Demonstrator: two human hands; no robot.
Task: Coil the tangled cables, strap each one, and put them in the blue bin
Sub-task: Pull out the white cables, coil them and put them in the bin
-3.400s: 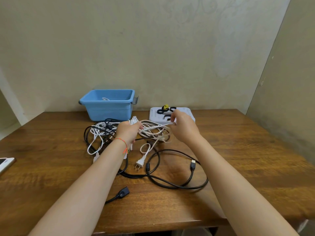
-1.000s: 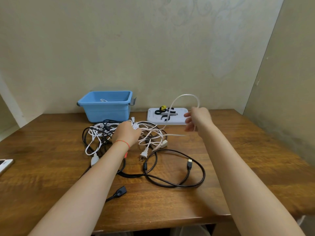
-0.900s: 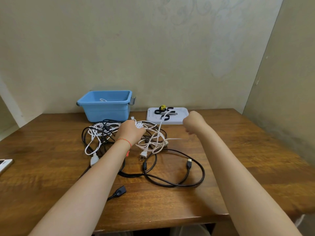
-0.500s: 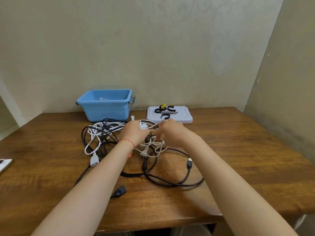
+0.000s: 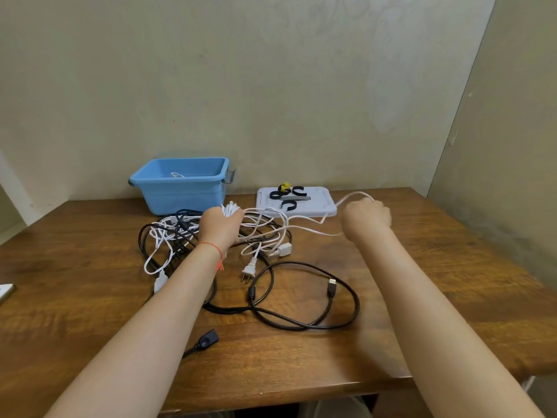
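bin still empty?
No, a bit of white cable already shows inside the blue bin, near its back wall.

Blue bin (image 5: 184,188); white cable (image 5: 304,220); black cable (image 5: 301,321); brown wood-grain table (image 5: 452,282); black straps (image 5: 289,198).

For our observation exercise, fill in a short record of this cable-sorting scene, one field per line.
left hand: grips a bunch of white cable loops
right hand: grips a white cable drawn out to the right
blue bin: at the table's back, a bit of white cable inside
white tray: holds black straps
black cables: loose on the table
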